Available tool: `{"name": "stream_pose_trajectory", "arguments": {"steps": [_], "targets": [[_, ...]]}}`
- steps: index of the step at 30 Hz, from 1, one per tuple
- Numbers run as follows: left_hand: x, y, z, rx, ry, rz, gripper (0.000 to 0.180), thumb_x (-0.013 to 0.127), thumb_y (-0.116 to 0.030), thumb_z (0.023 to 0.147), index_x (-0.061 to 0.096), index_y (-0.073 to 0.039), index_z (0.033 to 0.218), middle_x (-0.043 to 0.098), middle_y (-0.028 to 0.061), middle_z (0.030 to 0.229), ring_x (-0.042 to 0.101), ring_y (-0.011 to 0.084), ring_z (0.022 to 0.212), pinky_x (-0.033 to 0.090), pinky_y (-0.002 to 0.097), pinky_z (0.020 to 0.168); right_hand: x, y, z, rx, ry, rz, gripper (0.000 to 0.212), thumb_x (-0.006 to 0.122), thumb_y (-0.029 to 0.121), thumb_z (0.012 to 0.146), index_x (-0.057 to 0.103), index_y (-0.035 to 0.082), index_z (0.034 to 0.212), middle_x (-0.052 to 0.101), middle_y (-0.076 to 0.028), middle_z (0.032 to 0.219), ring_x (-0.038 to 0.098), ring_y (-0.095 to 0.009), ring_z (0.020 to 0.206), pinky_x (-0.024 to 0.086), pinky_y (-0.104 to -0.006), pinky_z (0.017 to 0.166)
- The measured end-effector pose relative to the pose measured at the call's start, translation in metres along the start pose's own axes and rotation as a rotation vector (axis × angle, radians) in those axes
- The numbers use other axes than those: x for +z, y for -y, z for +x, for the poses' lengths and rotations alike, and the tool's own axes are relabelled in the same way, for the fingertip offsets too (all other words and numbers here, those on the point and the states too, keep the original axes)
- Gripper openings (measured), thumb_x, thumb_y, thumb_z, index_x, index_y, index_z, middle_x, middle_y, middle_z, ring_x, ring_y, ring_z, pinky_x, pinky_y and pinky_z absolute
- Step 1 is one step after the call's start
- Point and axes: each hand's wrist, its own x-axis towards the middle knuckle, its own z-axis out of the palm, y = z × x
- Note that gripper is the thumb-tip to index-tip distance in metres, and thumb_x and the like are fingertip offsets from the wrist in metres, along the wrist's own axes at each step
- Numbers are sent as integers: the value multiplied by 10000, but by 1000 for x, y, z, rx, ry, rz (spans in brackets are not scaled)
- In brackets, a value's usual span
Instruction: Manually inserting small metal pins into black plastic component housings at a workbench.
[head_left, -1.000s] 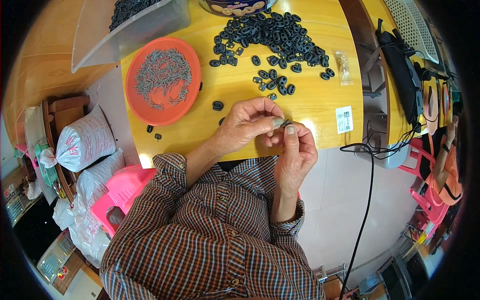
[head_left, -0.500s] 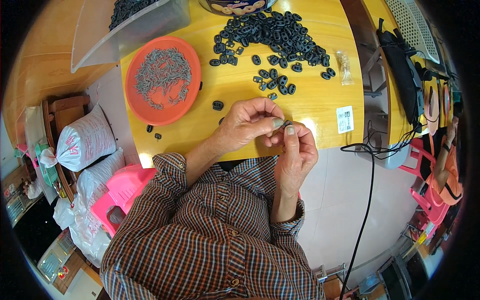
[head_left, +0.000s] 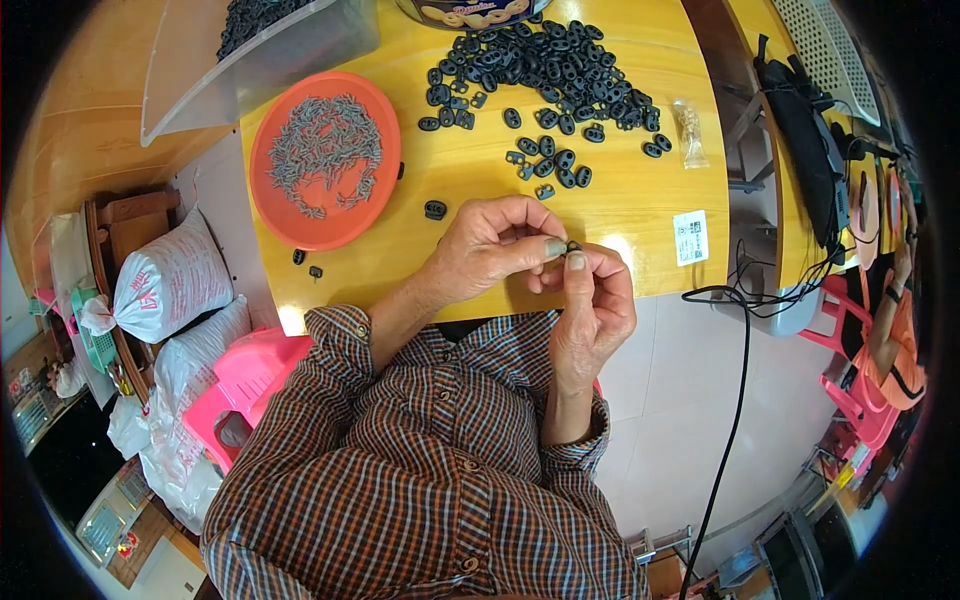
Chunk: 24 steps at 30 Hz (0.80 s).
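Above the table's near edge, my left hand (head_left: 490,252) and my right hand (head_left: 592,305) meet, thumbs and fingertips closed in a pinch on one small dark cord lock part (head_left: 572,246). Fingers cover most of that piece, so its exact shape cannot be made out. Just beyond my hands lie several loose black two-hole cord locks (head_left: 565,160), with a large pile of them (head_left: 550,65) farther back. One lone cord lock (head_left: 435,210) rests left of my left hand. On the left, an orange plastic dish (head_left: 340,228) holds many small grey springs (head_left: 330,140).
A clear plastic bin (head_left: 270,75) with dark parts stands at the far left, and a round tin (head_left: 470,14) at the back. A small clear packet (head_left: 690,135) and a white label (head_left: 690,238) lie on the right. A black cable (head_left: 742,370) hangs beside the table.
My fingertips have shifted slightly around the small dark part, the right thumb moving a little left. Both hands otherwise stay in place.
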Motion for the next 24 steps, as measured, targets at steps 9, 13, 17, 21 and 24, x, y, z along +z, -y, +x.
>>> {"name": "stream_pose_trajectory", "arguments": {"steps": [9, 13, 17, 21, 24], "targets": [[-6, 1, -1, 33, 58, 41, 87, 575, 3, 870, 588, 29, 952, 632, 67, 775, 618, 120, 620, 518, 229, 568, -5, 2, 0, -82, 76, -139, 81, 536, 44, 911, 540, -24, 867, 560, -75, 860, 563, -94, 630, 484, -220, 587], [-7, 0, -1, 3, 58, 5, 95, 577, 2, 870, 588, 37, 957, 634, 68, 779, 620, 123, 621, 520, 229, 569, -5, 4, 0, -5, 75, -128, 89, 535, 58, 917, 546, -14, 865, 574, -58, 773, 546, -85, 633, 467, -215, 582], [-6, 4, 0, 48, 49, 15, 113, 541, 3, 889, 587, 55, 979, 626, 73, 763, 616, 124, 618, 524, 237, 572, -5, 7, 3, 97, 77, 25, 116, 529, 86, 927, 551, -12, 869, 580, -52, 716, 538, -91, 635, 456, -219, 588], [-4, 3, 0, 63, 24, -3, 137, 500, -3, 910, 584, 70, 990, 614, 78, 747, 603, 124, 600, 526, 248, 566, -4, 8, 4, 189, 80, 162, 138, 527, 105, 931, 556, -18, 876, 594, -68, 728, 540, -103, 639, 454, -226, 609], [-5, 4, 1, 49, 16, -27, 143, 500, -15, 914, 582, 74, 991, 613, 80, 748, 599, 121, 594, 524, 247, 561, -5, 3, 4, 190, 69, 177, 130, 532, 105, 930, 545, -16, 883, 599, -72, 732, 542, -107, 635, 467, -236, 611]]}}
